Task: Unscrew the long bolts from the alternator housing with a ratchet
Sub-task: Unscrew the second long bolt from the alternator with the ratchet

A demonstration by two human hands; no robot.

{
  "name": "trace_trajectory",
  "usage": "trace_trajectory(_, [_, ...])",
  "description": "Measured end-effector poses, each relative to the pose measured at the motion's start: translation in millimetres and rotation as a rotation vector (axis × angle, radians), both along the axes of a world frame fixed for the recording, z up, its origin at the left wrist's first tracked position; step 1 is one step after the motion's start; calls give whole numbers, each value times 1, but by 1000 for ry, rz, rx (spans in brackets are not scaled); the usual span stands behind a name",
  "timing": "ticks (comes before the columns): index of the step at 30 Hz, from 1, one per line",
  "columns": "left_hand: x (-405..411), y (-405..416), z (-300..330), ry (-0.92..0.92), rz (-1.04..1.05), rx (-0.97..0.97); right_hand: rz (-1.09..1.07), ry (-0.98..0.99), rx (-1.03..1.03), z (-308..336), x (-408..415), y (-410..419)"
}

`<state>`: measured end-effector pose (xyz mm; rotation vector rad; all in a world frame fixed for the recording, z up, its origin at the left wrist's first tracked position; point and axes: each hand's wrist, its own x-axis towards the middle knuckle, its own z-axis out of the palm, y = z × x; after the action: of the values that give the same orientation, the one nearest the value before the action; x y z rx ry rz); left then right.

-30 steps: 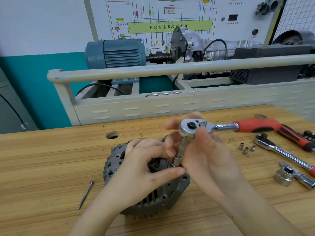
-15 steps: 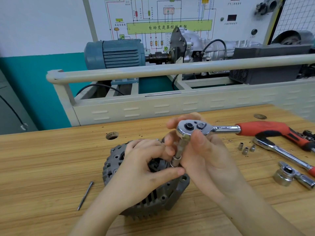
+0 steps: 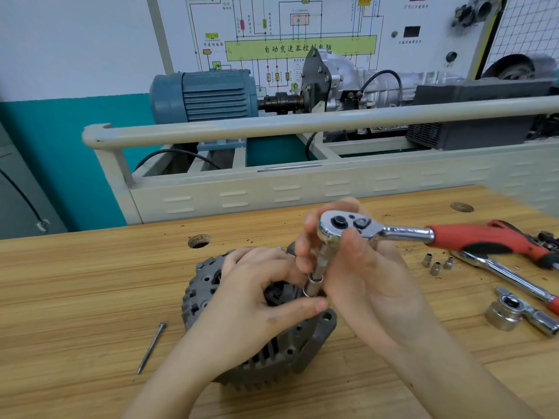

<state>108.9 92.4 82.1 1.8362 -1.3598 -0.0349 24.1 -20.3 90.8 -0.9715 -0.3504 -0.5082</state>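
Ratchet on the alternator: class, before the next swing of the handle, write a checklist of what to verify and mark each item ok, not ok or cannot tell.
1. Ratchet head held: ok, the right hand pinches it by the head and extension, not the red handle.
2. Socket seated on a bolt head: cannot tell, fingers hide the joint.
3. Extension upright over the bolt: not ok, it leans slightly.
4. Alternator steadied: ok, the left hand rests on it.
5. Handle's swing path: cannot tell, a second ratchet lies below it.
6. Removed bolt set aside: ok, it lies on the bench left of the housing.
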Motion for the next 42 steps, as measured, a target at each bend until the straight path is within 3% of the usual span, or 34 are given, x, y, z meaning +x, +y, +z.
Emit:
trace_trajectory(31, [-1, 0, 2, 30, 3, -3, -50, 19, -32, 0, 1, 2])
trace_trajectory(42, [3, 2, 1, 74, -20, 5, 42, 37, 58, 1, 3, -2])
